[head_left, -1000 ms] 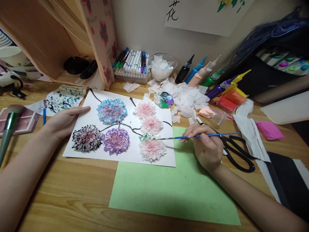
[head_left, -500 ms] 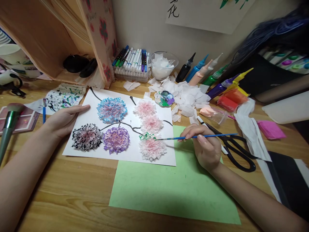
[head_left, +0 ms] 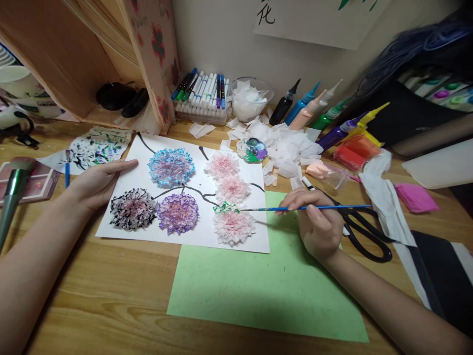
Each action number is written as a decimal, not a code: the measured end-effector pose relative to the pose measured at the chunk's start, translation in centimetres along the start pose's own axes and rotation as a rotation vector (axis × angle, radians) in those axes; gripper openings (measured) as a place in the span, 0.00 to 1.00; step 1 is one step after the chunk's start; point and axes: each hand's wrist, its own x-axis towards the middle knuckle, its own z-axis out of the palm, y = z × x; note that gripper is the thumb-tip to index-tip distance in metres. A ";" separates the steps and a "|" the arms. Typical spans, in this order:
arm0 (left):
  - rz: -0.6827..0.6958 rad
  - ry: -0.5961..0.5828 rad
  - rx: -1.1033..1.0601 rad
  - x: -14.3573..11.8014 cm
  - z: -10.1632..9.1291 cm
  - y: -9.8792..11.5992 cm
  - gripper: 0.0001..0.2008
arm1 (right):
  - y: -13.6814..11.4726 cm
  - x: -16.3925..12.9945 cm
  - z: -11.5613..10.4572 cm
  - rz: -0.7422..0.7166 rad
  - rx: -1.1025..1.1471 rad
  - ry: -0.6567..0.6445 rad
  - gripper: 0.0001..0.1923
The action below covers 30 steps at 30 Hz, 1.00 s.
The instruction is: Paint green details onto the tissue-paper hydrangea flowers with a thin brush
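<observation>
My right hand (head_left: 316,222) grips a thin blue paintbrush (head_left: 288,209), held level, its tip touching the green-edged top of the lowest pink tissue flower (head_left: 233,227). My left hand (head_left: 96,183) lies flat on the left edge of the white sheet (head_left: 140,162), fingers apart, holding the sheet down. On the sheet are several tissue flowers joined by black painted branches: a blue one (head_left: 171,167), a black one (head_left: 133,209), a purple one (head_left: 178,213) and pink ones (head_left: 222,165). A small paint palette (head_left: 252,150) sits just beyond the sheet.
A green paper (head_left: 258,286) lies under my right wrist. Black scissors (head_left: 364,229) lie to the right. Paint bottles (head_left: 314,111), a marker tray (head_left: 202,98), a bowl of tissue (head_left: 251,101) and tissue scraps (head_left: 288,145) line the back. A wooden shelf (head_left: 74,54) stands back left.
The brush tip has crept slightly left along the green edge of the lowest pink flower. My left hand has stayed on the sheet. The view has tilted down a little.
</observation>
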 end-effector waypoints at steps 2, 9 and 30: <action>-0.002 -0.007 0.000 0.0 0.0 0.0 0.18 | -0.1 0.0 0.0 -0.007 0.000 0.016 0.11; -0.007 -0.011 0.005 -0.1 0.0 0.1 0.18 | 0.1 -0.1 0.1 -0.082 -0.036 0.029 0.11; 0.014 0.013 -0.011 -0.2 0.3 0.1 0.16 | 0.3 -0.1 -0.1 -0.167 -0.020 -0.074 0.11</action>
